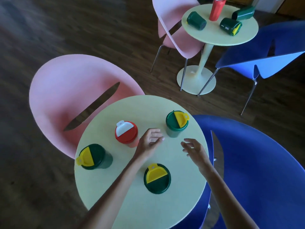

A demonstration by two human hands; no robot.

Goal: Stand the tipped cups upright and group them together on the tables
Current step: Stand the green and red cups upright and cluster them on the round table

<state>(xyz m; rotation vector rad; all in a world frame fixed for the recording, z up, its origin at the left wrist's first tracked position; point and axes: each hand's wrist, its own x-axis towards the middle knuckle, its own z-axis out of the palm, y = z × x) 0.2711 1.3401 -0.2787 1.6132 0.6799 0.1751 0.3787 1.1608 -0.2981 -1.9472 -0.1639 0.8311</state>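
Note:
On the near round table [165,209] three green cups with yellow lids stand upright: one at the left [94,157], one at the front [157,178], one at the back right [176,123]. A red cup with a white lid [126,133] stands upright between them. My left hand [149,140] hovers open beside the red cup, touching nothing. Over the table's right side, my right hand [194,148] is open and empty. On the far round table [212,36] three green cups [196,21] [230,26] [243,13] lie tipped around an upright red bottle [216,9].
A pink chair [66,96] stands left of the near table and a blue chair [257,162] at its right. Another pink chair [175,30] and a blue chair [264,57] flank the far table. Dark wood floor lies all around.

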